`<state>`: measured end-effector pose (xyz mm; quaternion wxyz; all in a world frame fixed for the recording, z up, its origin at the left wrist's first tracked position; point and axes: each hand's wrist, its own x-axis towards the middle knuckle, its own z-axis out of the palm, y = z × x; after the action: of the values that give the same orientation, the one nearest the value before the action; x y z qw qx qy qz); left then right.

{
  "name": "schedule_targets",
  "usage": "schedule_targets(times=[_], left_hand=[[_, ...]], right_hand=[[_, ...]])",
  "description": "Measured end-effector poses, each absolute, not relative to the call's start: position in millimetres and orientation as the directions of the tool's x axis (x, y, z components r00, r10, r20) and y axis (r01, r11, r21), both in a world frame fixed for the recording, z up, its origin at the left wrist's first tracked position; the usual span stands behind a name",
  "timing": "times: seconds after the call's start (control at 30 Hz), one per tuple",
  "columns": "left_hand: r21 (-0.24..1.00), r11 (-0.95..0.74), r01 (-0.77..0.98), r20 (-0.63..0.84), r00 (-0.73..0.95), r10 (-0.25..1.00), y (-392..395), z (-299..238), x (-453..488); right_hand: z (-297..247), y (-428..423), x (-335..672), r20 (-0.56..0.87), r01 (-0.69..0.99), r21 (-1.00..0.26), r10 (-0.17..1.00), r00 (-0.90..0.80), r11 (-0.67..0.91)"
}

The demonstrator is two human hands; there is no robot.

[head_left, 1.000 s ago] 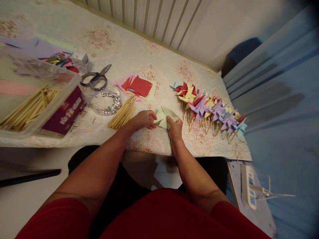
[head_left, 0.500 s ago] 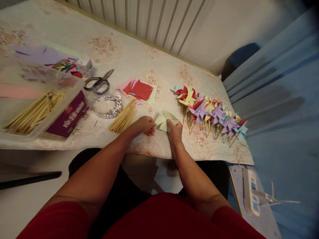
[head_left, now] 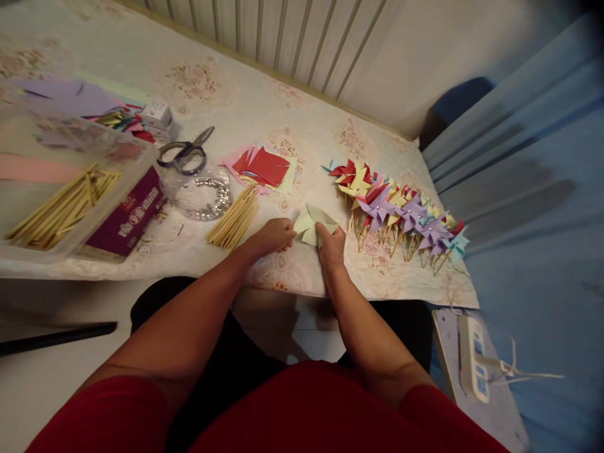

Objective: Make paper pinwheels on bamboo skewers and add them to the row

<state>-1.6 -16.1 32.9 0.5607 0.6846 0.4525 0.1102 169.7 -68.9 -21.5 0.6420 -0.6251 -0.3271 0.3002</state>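
Near the front edge of the bench (head_left: pixel 302 270), pale green paper (head_left: pixel 307 219) is pinched by the left hand (head_left: pixel 275 235) and right hand (head_left: pixel 332 248); its folds could be sprung loose by a slackened grip.

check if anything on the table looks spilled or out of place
One small dark strip lies oddly alone on the tablecloth, apart from the silvery pieces and the piled sticks, too small to identify. Nothing looks spilled.

Can't see the green paper (head_left: pixel 307 221) under thumb of right hand (head_left: pixel 332 247). Can't confirm grip of left hand (head_left: pixel 276 234) on its corner; too small. Can't read purple label (head_left: pixel 126 217); blurred. Can't identify silver bits (head_left: pixel 221 200); too tiny. Losing plastic box (head_left: pixel 134 178) and black bar (head_left: pixel 59 338) past left edge, blue curtain (head_left: pixel 533 245) past right.
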Motion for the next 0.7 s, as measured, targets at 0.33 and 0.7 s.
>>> schedule_targets(times=[0.33,0.7], left_hand=[[0.882,0.107,0.459,-0.383,0.564,0.732,-18,38,0],[0.865,0.341,0.368,-0.501,0.648,0.574,-8,36,-12]], right_hand=[[-21,-69,171,0.057,0.062,-0.998,0.792,0.608,0.024],[-22,-68,170,0.048,0.024,-0.999,0.791,0.610,0.042]])
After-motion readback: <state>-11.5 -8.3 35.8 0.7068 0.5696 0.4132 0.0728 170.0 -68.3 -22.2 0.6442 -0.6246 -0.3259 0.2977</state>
